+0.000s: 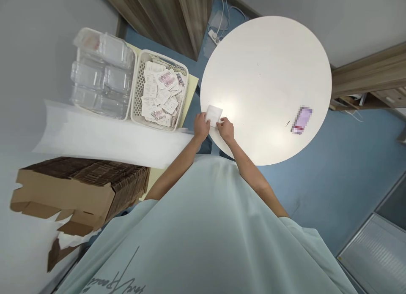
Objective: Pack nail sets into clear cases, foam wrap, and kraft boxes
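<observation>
Both hands hold a small white rectangular piece (214, 113) at the near left edge of the round white table (269, 66); I cannot make out whether it is a card or a folded sheet. My left hand (201, 126) pinches its left side, thumb towards the middle. At its lower right corner, the fingers of my right hand (225, 129) are closed on it. Left of my left hand, a cream basket (136, 103) holds many white cards (162, 95), some with pink and silver small items on them.
Clear plastic boxes (116, 80) fill another basket further left. White sheets (120, 146) lie in front of the baskets, beside flattened brown cardboard boxes (72, 188). A blurred purple object (302, 120) lies on the table's right. A power strip (213, 35) with cables sits on the floor behind.
</observation>
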`<state>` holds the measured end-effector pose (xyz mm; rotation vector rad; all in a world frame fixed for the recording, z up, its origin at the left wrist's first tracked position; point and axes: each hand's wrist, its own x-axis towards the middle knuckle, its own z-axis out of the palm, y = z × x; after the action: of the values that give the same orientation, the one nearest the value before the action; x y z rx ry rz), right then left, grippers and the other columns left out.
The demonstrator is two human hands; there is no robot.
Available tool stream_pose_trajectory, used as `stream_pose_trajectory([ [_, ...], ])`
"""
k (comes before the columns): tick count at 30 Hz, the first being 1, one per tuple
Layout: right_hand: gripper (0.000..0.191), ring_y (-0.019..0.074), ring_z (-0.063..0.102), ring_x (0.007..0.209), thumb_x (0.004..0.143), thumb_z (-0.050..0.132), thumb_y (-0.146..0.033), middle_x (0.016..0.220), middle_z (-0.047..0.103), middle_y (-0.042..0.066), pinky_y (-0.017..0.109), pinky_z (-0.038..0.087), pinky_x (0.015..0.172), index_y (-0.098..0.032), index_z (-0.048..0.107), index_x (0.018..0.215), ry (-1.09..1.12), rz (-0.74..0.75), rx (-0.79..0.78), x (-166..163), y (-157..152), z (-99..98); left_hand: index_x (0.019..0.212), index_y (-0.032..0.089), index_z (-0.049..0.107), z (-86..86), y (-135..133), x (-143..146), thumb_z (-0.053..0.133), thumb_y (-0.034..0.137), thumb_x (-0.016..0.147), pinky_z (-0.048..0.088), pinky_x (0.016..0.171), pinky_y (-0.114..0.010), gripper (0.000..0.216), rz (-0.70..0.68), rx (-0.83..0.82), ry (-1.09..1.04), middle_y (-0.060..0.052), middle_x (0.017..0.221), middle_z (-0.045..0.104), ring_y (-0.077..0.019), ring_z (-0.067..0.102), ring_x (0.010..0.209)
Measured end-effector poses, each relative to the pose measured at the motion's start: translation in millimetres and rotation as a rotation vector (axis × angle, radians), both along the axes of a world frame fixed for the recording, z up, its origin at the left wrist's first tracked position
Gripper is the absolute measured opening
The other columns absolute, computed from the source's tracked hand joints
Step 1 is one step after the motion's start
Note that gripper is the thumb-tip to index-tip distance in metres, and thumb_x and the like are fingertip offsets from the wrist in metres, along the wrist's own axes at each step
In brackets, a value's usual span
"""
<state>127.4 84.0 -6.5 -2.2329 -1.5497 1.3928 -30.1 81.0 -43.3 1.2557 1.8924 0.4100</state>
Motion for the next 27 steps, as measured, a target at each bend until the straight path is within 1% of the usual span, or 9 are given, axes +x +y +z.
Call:
stream_pose_trajectory([
  [2, 0.028, 0.0308, 0.085, 0.117, 0.114, 0.065, -0.031, 0.123, 0.088, 0.016, 0.043, 0.064, 0.106, -0.017, 0.068, 0.138, 0.029, 0.005, 0.010, 11, -9, 8.3, 0.148, 0.020, 0.067, 13.0, -10, 0, 0.066, 0.024, 0.103, 0.053, 0.128, -0.056, 0.045, -0.007, 0.039, -0.006, -0.021, 0.154, 0.069, -0.0381, 0.067, 0.148],
  [4, 0.029, 0.0287, 0.087, 0.112, 0.115, 0.064, -0.034, 0.124, 0.088, 0.015, 0.043, 0.065, 0.106, -0.019, 0.069, 0.139, 0.066, 0.005, 0.012, 23, -22, 17.3, 0.149, 0.019, 0.067, 28.3, -26, -1, 0.064, 0.028, 0.104, 0.055, 0.128, -0.055, 0.046, -0.019, 0.068, -0.021, -0.022, 0.157, 0.068, -0.0375, 0.067, 0.149],
  [7, 0.027, 0.0263, 0.088, 0.105, 0.114, 0.063, -0.034, 0.120, 0.088, 0.012, 0.043, 0.066, 0.105, -0.020, 0.071, 0.135, 0.120, 0.009, -0.006, 44, -44, 32.2, 0.142, 0.022, 0.072, 51.6, -59, -2, 0.061, 0.032, 0.105, 0.063, 0.118, -0.054, 0.040, -0.011, 0.074, -0.042, -0.019, 0.151, 0.073, -0.0348, 0.075, 0.134],
  [8, 0.025, 0.0261, 0.088, 0.103, 0.114, 0.063, -0.034, 0.118, 0.089, 0.011, 0.043, 0.067, 0.104, -0.021, 0.072, 0.133, 0.139, 0.012, -0.011, 52, -51, 37.2, 0.139, 0.023, 0.073, 58.7, -70, -2, 0.061, 0.032, 0.105, 0.065, 0.117, -0.053, 0.038, 0.002, 0.079, -0.035, -0.017, 0.147, 0.076, -0.0339, 0.076, 0.131],
  [10, 0.022, 0.0255, 0.088, 0.099, 0.113, 0.062, -0.035, 0.113, 0.089, 0.009, 0.043, 0.067, 0.103, -0.022, 0.073, 0.128, 0.179, 0.022, -0.007, 68, -64, 46.4, 0.135, 0.025, 0.075, 71.5, -95, 1, 0.061, 0.032, 0.104, 0.066, 0.116, -0.051, 0.035, 0.045, 0.091, -0.034, -0.015, 0.142, 0.079, -0.0321, 0.077, 0.131],
  [15, 0.018, 0.0253, 0.089, 0.094, 0.111, 0.062, -0.036, 0.109, 0.089, 0.007, 0.044, 0.069, 0.100, -0.024, 0.073, 0.117, 0.271, 0.066, 0.000, 96, -82, 61.0, 0.129, 0.027, 0.076, 100.1, -149, 11, 0.062, 0.034, 0.102, 0.068, 0.116, -0.053, 0.032, 0.175, 0.086, -0.044, -0.013, 0.139, 0.083, -0.0316, 0.080, 0.131],
  [20, 0.019, 0.0260, 0.089, 0.095, 0.110, 0.062, -0.037, 0.110, 0.088, 0.009, 0.044, 0.070, 0.098, -0.024, 0.074, 0.116, 0.357, 0.172, -0.024, 96, -91, 66.3, 0.127, 0.028, 0.075, 128.8, -191, 11, 0.062, 0.038, 0.105, 0.067, 0.118, -0.053, 0.028, 0.318, 0.108, -0.021, -0.013, 0.141, 0.083, -0.0306, 0.080, 0.133],
  [24, 0.018, 0.0255, 0.088, 0.094, 0.111, 0.061, -0.036, 0.108, 0.088, 0.007, 0.044, 0.070, 0.097, -0.026, 0.075, 0.116, 0.376, 0.253, -0.002, 81, -100, 74.8, 0.125, 0.028, 0.075, 146.0, -215, 1, 0.062, 0.040, 0.105, 0.069, 0.117, -0.051, 0.027, 0.433, 0.157, -0.011, -0.013, 0.138, 0.084, -0.0297, 0.081, 0.131],
  [27, 0.020, 0.0256, 0.088, 0.098, 0.111, 0.060, -0.036, 0.109, 0.088, 0.005, 0.044, 0.071, 0.097, -0.027, 0.076, 0.119, 0.395, 0.296, 0.022, 64, -110, 87.0, 0.125, 0.028, 0.075, 156.1, -230, -15, 0.062, 0.042, 0.105, 0.068, 0.119, -0.052, 0.028, 0.492, 0.190, 0.003, -0.013, 0.138, 0.085, -0.0301, 0.081, 0.132],
])
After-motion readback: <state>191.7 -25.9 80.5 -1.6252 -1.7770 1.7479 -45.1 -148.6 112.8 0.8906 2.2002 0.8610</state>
